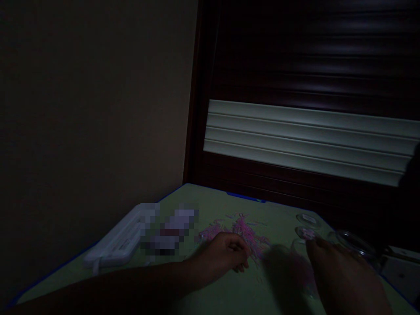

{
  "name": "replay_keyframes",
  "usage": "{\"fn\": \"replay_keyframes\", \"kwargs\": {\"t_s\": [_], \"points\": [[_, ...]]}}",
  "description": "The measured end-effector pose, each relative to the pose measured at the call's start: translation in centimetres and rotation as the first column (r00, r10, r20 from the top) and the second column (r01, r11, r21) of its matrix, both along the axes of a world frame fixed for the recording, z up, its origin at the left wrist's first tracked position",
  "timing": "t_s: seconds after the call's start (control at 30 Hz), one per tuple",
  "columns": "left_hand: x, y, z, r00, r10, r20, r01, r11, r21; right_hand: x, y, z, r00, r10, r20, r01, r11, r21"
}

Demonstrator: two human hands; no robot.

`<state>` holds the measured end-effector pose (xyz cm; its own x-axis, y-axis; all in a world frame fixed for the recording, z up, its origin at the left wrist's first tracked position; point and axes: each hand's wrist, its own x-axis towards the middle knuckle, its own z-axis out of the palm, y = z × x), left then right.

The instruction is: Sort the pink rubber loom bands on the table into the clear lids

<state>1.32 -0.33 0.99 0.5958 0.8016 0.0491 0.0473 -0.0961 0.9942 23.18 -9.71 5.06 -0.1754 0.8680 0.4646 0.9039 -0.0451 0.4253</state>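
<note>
- Taking the pile as the centre of a clock, 12 toward the far edge: the pile of small pink strips (245, 229) lies loose on the table (203, 201), a few strips scattered round its rim; the dim light hides what they are exactly.
- The left hand (226, 253) is at 7 o'clock, over the near edge of the pile. Its fingers curl inward in a narrow grip; whether a strip is pinched between them, I cannot tell.
- The right hand (346, 275) is near 4 o'clock, its back upward and fingers pointing down; what its grip is like, or whether it holds anything, I cannot tell.
- A clear container (297, 248), with pink showing in it, stands between 3 and 4 o'clock, partly behind the right hand.
- At 3 o'clock lie two clear round pieces: a disc with a white label (309, 219), and a smaller disc with pink on it (305, 232) just nearer.
- Farther out at 3 o'clock is a clear rounded object (356, 243), then a white box (400, 273) by the table's right edge.
- At 9 o'clock a pale oblong thing (177, 228) is blurred into blocks; beyond it lies a long white case (113, 243).
- A plain wall (98, 109) fills 10 o'clock; dark slatted panelling (278, 57) with a pale band (305, 140) spans 12 to 2.
</note>
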Motion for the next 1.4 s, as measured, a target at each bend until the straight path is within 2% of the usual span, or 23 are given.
{"fn": "replay_keyframes", "kwargs": {"t_s": [0.2, 0.27, 0.4, 0.47, 0.53, 0.6, 0.67, 0.8, 0.87, 0.93, 0.97, 1.03, 1.07, 1.1, 1.17, 1.23, 1.33, 1.4], "points": [[-0.1, 0.0, 0.0, 1.0, -0.014, -0.004, 0.014, 1.0, 0.001, -1.2, 0.1, 0.5, 1.0, 0.009, -0.011, -0.009, 0.999, 0.031], [-0.1, 0.1, -0.1, 1.0, -0.025, 0.001, 0.025, 1.0, 0.008, -1.8, 0.4, 0.6, 0.998, 0.053, -0.034, -0.053, 0.999, 0.007], [-0.2, 0.1, -0.2, 1.0, -0.027, -0.003, 0.027, 0.999, 0.041, -3.0, 1.3, -0.2, 0.95, 0.3, -0.082, -0.305, 0.95, -0.062], [-0.2, 0.1, -0.3, 1.0, -0.03, 0.001, 0.03, 0.996, 0.079, -3.6, 1.7, -1.3, 0.897, 0.437, -0.072, -0.441, 0.895, -0.063], [-0.2, 0.1, -0.4, 0.999, -0.034, -0.002, 0.034, 0.991, 0.132, -4.1, 2.1, -2.4, 0.85, 0.522, -0.074, -0.526, 0.848, -0.064], [-0.2, 0.1, -0.6, 0.999, -0.04, -0.02, 0.043, 0.983, 0.179, -4.2, 2.4, -3.3, 0.83, 0.544, -0.12, -0.555, 0.827, -0.086], [-0.2, 0.1, -0.8, 0.998, -0.047, -0.048, 0.056, 0.976, 0.212, -4.0, 2.6, -3.7, 0.833, 0.535, -0.144, -0.55, 0.83, -0.095], [-0.4, 0.2, -0.8, 0.992, -0.025, -0.122, 0.062, 0.949, 0.31, -3.5, 2.7, -3.4, 0.834, 0.52, -0.184, -0.544, 0.832, -0.11], [-0.7, 0.3, -0.5, 0.982, 0.032, -0.186, 0.05, 0.908, 0.416, -3.5, 2.6, -3.1, 0.834, 0.513, -0.206, -0.543, 0.829, -0.136], [-1.2, 0.2, 0.1, 0.952, 0.13, -0.276, 0.056, 0.815, 0.577, -3.7, 2.5, -3.0, 0.841, 0.501, -0.206, -0.534, 0.831, -0.159], [-1.5, 0.1, 0.5, 0.927, 0.19, -0.323, 0.08, 0.742, 0.665, -3.7, 2.5, -3.0, 0.847, 0.49, -0.204, -0.523, 0.836, -0.165], [-2.0, -0.1, 1.3, 0.855, 0.325, -0.404, 0.183, 0.539, 0.822, -3.8, 2.6, -3.1, 0.856, 0.474, -0.206, -0.509, 0.843, -0.175], [-2.2, -0.3, 1.7, 0.812, 0.389, -0.435, 0.247, 0.445, 0.861, -3.8, 2.6, -3.2, 0.857, 0.47, -0.212, -0.507, 0.842, -0.184], [-2.4, -0.4, 1.9, 0.76, 0.451, -0.468, 0.304, 0.39, 0.869, -3.8, 2.7, -3.3, 0.857, 0.468, -0.219, -0.508, 0.839, -0.196], [-2.6, -0.5, 2.2, 0.669, 0.547, -0.503, 0.36, 0.354, 0.863, -3.7, 2.8, -3.5, 0.856, 0.462, -0.232, -0.509, 0.833, -0.216], [-2.7, -0.4, 2.2, 0.614, 0.588, -0.527, 0.366, 0.379, 0.85, -3.7, 2.8, -3.5, 0.861, 0.446, -0.244, -0.498, 0.837, -0.227], [-2.8, -0.3, 1.9, 0.589, 0.582, -0.561, 0.354, 0.439, 0.826, -3.7, 2.7, -3.5, 0.849, 0.45, -0.275, -0.512, 0.829, -0.225], [-2.8, -0.2, 1.7, 0.592, 0.576, -0.563, 0.346, 0.45, 0.823, -3.7, 2.6, -3.4, 0.832, 0.476, -0.284, -0.537, 0.819, -0.201]]}}
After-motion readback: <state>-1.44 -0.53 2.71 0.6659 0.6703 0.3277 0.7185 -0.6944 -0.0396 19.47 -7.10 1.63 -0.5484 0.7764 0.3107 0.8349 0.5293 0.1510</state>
